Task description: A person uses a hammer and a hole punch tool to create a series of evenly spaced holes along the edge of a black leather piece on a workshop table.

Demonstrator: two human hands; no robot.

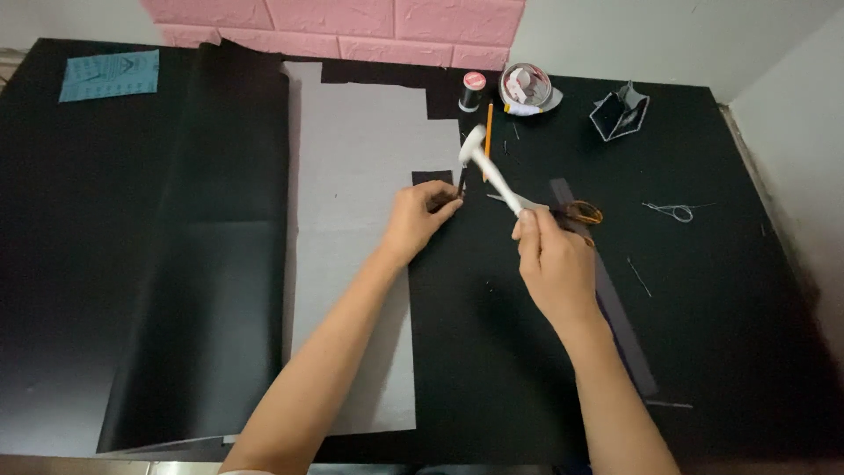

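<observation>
Left hand (420, 216): pinching a small dark upright piece (461, 183) between fingertips, holding it on the black sheet (492, 334) at the grey sheet's (360, 220) edge.
Right hand (552, 260): gripping the handle of a white hammer (489, 167), its head hanging just above the left fingertips.
Step in hand: judging by the pose, striking the held piece.
Next move: calling for a short, straight blow that clears the left fingers.
Beyond right hand: orange-handled scissors (576, 212), partly covered by it; further off, pencil (488, 141), thread spool (473, 91), round tin (530, 89).
Hard to make out: what the dark piece is; its tip is lost against the black.
</observation>
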